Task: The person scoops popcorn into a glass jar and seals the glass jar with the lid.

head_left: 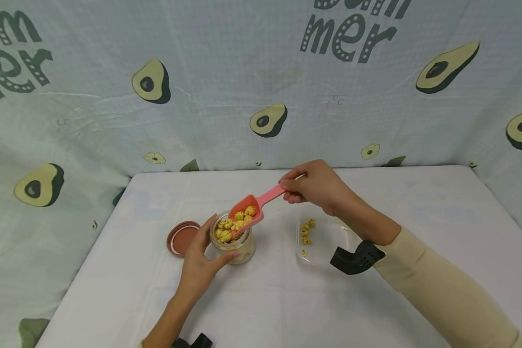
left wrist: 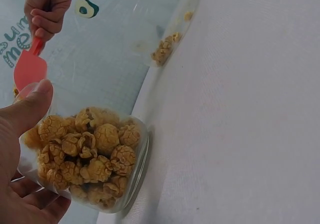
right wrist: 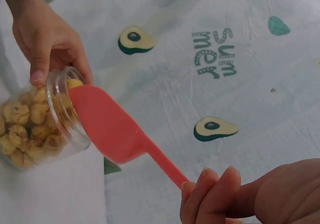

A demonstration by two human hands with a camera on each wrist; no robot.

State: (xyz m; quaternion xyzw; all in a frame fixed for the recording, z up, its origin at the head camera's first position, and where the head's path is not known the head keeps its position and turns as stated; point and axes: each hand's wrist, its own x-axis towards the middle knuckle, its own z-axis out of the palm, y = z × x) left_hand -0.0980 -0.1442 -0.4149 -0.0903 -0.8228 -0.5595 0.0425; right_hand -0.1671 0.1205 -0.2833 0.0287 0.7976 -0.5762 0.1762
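Note:
A glass jar (head_left: 243,252) full of caramel popcorn (left wrist: 92,154) stands on the table, and my left hand (head_left: 202,263) grips its side with thumb and fingers. My right hand (head_left: 315,186) pinches the handle of a pink scoop (head_left: 269,195) above the table. The scoop is tilted down to the left, its lip at the jar's mouth, and popcorn pieces (head_left: 250,211) lie in its bowl. From the right wrist view, the underside of the scoop (right wrist: 112,126) shows against the jar's rim (right wrist: 62,101).
Left of the jar lies a reddish-brown lid (head_left: 182,239). On the right, under my right forearm, sits a clear plastic container (head_left: 326,251) with several popcorn pieces (head_left: 305,232) along its left side. A printed cloth (head_left: 217,72) hangs behind the table.

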